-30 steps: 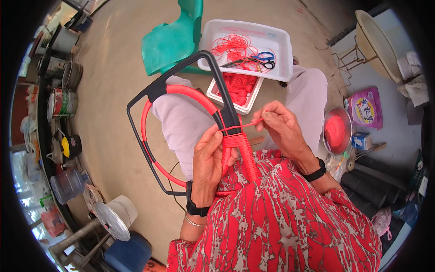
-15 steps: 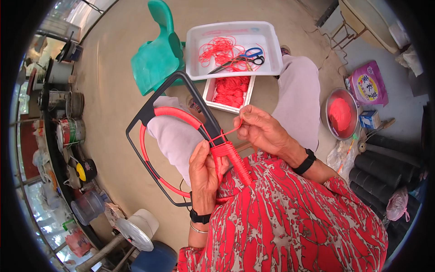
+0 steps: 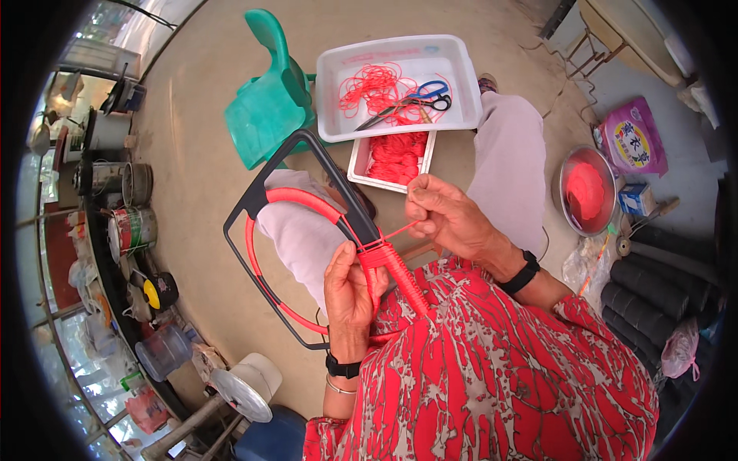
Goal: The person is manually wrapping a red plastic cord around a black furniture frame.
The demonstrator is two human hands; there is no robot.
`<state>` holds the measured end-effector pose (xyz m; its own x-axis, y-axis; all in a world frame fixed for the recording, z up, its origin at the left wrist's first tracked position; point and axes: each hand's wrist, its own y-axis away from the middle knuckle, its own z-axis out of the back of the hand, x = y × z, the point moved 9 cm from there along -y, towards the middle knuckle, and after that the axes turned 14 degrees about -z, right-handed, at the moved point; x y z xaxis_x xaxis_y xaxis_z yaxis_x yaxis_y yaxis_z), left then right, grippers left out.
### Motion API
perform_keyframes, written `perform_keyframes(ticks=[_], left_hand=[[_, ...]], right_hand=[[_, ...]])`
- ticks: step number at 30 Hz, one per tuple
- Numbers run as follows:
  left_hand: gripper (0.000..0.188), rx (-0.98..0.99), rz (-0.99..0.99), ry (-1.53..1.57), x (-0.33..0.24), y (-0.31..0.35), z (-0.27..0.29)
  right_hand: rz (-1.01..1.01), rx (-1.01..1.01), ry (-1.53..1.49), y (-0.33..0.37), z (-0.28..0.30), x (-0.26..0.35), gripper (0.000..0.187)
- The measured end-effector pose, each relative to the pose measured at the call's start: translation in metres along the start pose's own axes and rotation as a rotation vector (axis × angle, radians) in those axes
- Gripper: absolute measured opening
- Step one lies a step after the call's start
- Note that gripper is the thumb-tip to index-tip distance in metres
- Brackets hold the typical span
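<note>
A black frame with rounded corners leans across my lap, and a curved red-wrapped tube runs through it. Tight turns of red cord cover the lower part of its near bar. My left hand closes around the wrapped part, thumb up along the bar, its fingertips partly hidden behind. To the right, my right hand pinches the thin red strand, which runs fairly straight back to the top of the wrapping.
Ahead, a white tray holds loose red strands and blue-and-black-handled scissors. A smaller white box of red cord sits under its near edge. A green chair stands left; a metal bowl with red contents is right.
The strand that crossed the front of the black bar now sits down at the wrapping's top. My right hand has tugged it to the right; my left hand keeps its grip.
</note>
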<state>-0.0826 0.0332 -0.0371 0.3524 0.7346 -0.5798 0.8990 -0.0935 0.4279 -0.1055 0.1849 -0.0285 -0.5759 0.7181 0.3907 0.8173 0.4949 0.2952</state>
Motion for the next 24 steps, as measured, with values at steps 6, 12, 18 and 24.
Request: perform_keyframes(ticks=[6,12,18,24], left_hand=[[0.019,-0.058,0.008,0.015,0.0,0.0,0.003],[0.02,0.016,-0.026,-0.033,0.001,-0.004,0.003],[0.024,0.021,-0.013,-0.072,0.0,-0.002,-0.006],[0.027,0.059,0.001,-0.031,0.003,-0.002,-0.003]], right_hand=[[0.033,-0.083,0.102,0.001,-0.007,0.012,0.01],[-0.029,-0.241,0.528,-0.013,-0.004,0.013,0.014],[-0.216,-0.156,0.683,-0.052,-0.002,-0.02,0.019],[-0.242,0.001,0.647,-0.075,-0.009,-0.04,0.02]])
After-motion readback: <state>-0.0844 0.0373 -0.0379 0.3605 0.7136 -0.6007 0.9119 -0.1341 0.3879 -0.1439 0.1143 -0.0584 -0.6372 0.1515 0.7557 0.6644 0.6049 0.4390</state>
